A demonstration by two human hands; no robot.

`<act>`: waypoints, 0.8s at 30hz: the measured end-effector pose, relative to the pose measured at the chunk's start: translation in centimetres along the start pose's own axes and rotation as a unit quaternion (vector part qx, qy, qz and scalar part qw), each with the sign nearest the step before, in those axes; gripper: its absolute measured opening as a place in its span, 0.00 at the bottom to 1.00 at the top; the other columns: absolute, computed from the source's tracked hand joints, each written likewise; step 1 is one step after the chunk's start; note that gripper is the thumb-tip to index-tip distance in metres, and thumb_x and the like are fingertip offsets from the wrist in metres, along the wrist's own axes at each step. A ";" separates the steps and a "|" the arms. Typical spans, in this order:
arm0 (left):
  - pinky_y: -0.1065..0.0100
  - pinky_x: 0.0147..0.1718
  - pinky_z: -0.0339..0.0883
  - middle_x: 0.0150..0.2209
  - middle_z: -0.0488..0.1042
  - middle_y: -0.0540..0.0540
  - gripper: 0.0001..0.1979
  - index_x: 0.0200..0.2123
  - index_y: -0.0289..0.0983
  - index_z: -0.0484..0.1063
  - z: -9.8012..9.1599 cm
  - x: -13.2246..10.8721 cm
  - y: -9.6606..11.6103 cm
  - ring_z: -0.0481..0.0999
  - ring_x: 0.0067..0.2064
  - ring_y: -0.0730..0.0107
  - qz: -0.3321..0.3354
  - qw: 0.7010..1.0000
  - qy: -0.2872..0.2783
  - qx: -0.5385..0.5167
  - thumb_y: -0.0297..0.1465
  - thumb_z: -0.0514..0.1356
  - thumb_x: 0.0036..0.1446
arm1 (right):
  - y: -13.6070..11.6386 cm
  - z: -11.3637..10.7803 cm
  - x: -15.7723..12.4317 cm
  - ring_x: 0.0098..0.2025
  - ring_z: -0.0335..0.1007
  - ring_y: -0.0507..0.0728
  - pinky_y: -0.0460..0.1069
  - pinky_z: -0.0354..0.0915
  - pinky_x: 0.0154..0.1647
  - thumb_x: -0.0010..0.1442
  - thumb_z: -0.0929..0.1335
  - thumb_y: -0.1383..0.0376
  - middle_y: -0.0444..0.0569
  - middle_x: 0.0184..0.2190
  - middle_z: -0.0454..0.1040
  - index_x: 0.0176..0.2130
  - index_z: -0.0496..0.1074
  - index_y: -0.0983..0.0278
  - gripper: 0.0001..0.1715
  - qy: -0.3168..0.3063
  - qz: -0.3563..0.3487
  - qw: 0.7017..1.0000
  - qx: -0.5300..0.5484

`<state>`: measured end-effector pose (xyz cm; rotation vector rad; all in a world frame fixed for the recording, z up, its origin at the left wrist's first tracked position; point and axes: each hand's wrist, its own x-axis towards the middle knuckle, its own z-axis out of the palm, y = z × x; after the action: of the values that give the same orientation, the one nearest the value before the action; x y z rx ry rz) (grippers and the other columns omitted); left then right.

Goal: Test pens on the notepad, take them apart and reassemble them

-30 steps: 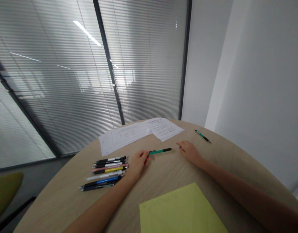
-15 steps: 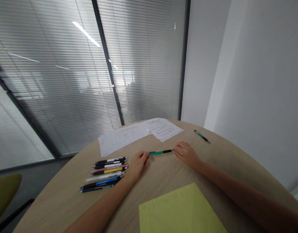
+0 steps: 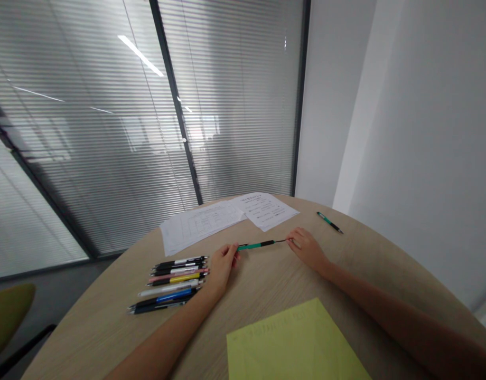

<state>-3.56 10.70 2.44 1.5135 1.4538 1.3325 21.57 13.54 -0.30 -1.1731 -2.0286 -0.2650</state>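
Note:
My left hand (image 3: 222,264) pinches the back end of a green and black pen (image 3: 255,245) just above the round wooden table (image 3: 108,327). At the pen's tip end, my right hand (image 3: 306,247) has its fingers closed on something thin that seems drawn out of the tip; I cannot make it out. The pen lies nearly level between the two hands.
A row of several pens (image 3: 171,281) lies left of my left hand. White printed sheets (image 3: 223,216) lie at the far side. A second green pen (image 3: 329,222) rests far right. A yellow sheet (image 3: 294,343) sits at the near edge. A chair (image 3: 9,316) stands lower left.
My right hand came in to the pen's tip, closed on it, then drew back to the right. My left hand shifted the pen slightly left and up.

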 end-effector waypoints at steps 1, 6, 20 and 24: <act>0.73 0.17 0.50 0.11 0.58 0.55 0.23 0.15 0.36 0.64 -0.1 0.1 0.0 0.58 0.15 0.75 0.001 1.000 0.010 -0.006 0.50 0.53 0.43 | 0.3 0.1 0.0 0.36 0.63 0.56 0.52 0.60 0.40 0.56 0.60 0.68 0.50 0.30 0.68 0.30 0.67 0.62 0.08 0.006 0.015 1.000 0.013; 0.73 0.16 0.51 0.13 0.60 0.54 0.24 0.15 0.36 0.63 -0.3 0.2 -0.1 0.59 0.16 0.75 0.002 0.998 0.057 -0.038 0.52 0.52 0.42 | 1.6 0.7 0.2 0.35 0.64 0.56 0.51 0.61 0.38 0.53 0.61 0.66 0.48 0.28 0.68 0.27 0.66 0.62 0.06 0.040 0.121 0.987 0.098; 0.72 0.19 0.52 0.13 0.59 0.54 0.19 0.15 0.37 0.63 -0.1 0.1 0.1 0.60 0.19 0.73 0.037 0.999 -0.001 0.018 0.47 0.52 0.44 | 4.5 1.8 -0.1 0.29 0.68 0.55 0.50 0.65 0.32 0.52 0.61 0.62 0.49 0.26 0.72 0.27 0.68 0.62 0.09 0.086 0.248 0.956 0.133; 0.72 0.23 0.54 0.15 0.63 0.53 0.15 0.16 0.37 0.68 0.3 -0.3 0.6 0.63 0.22 0.70 0.067 0.994 -0.069 0.060 0.41 0.54 0.44 | 4.0 1.6 0.1 0.30 0.68 0.55 0.50 0.65 0.32 0.51 0.61 0.62 0.49 0.27 0.72 0.27 0.67 0.63 0.09 0.076 0.245 0.957 0.135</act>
<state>-3.09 10.41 2.82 1.7716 1.3865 1.2074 23.96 16.66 -2.13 -1.3826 -1.5223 0.1595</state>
